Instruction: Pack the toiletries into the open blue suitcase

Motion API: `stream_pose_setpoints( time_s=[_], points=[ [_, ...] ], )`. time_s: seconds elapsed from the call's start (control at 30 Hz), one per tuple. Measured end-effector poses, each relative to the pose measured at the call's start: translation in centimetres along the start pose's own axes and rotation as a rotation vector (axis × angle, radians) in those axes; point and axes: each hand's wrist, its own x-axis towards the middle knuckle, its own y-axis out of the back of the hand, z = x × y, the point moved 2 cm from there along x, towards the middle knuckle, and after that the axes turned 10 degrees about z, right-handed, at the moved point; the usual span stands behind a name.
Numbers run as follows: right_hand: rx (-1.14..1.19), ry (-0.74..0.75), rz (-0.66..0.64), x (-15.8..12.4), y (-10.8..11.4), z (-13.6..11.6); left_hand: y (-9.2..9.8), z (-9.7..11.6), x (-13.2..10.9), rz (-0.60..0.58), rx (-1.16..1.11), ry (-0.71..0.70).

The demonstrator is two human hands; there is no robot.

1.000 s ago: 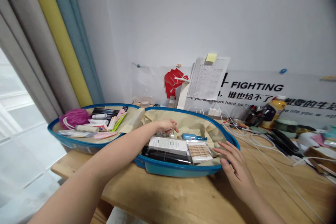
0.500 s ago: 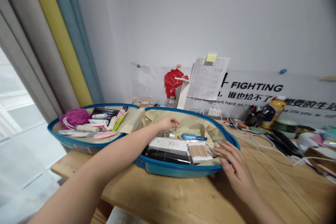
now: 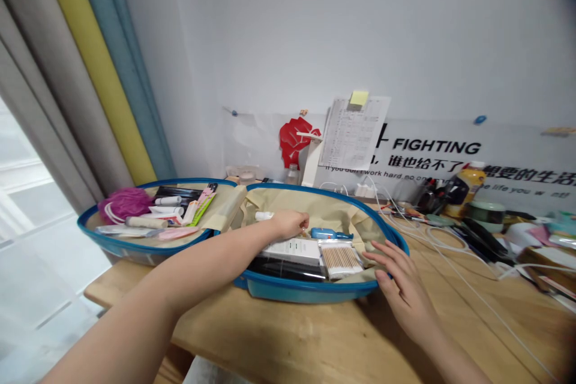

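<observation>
Two open halves of a blue-rimmed, beige-lined toiletry case (image 3: 306, 291) lie side by side on the pale wooden counter (image 3: 279, 336). The left hand (image 3: 288, 225) has dropped from above the case's right half onto the items inside. Its fingers (image 3: 300, 220) curl inward, though whether they have hold of anything is hidden. Beside the palm pokes a small white tube (image 3: 264, 215). The right hand (image 3: 402, 294) rests by the rim, fingers spread and empty — near a clear packet of wooden cotton swabs (image 3: 341, 261) and, further in, a small blue bottle (image 3: 328, 234).
</observation>
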Motion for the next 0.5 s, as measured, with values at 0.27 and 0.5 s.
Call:
stream_pose_setpoints(
  time_s=[0.27,0.5],
  points=[
    [-0.005,0.018,-0.005,-0.02,0.03,-0.05,0.04,0.66,-0.29,-0.045,0.164,-0.056],
    [-0.018,0.041,0.007,0.09,0.07,-0.16,-0.31,0.78,-0.30,-0.053,0.210,-0.072]
  ],
)
